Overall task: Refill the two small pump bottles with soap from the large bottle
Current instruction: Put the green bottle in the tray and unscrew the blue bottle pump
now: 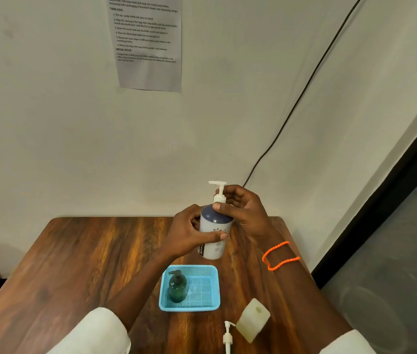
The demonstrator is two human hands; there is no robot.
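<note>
A large white bottle (pixel 213 240) with a dark blue shoulder and a white pump stands upright on the wooden table (pixel 79 264). My left hand (pixel 189 233) grips its body from the left. My right hand (pixel 243 210) is closed around its pump collar, thumb on the blue shoulder. A small dark green pump bottle (pixel 177 286) stands in the left part of a blue basket (pixel 212 306). A pale square bottle (pixel 253 319) with an open neck sits near the front edge, tilted. A loose white pump head (pixel 227 335) lies beside it.
The table butts against a pale wall with a printed sheet (pixel 148 42) taped to it. A black cable (pixel 302 95) runs down the wall behind the table. A dark frame and a grey floor (pixel 394 251) lie to the right.
</note>
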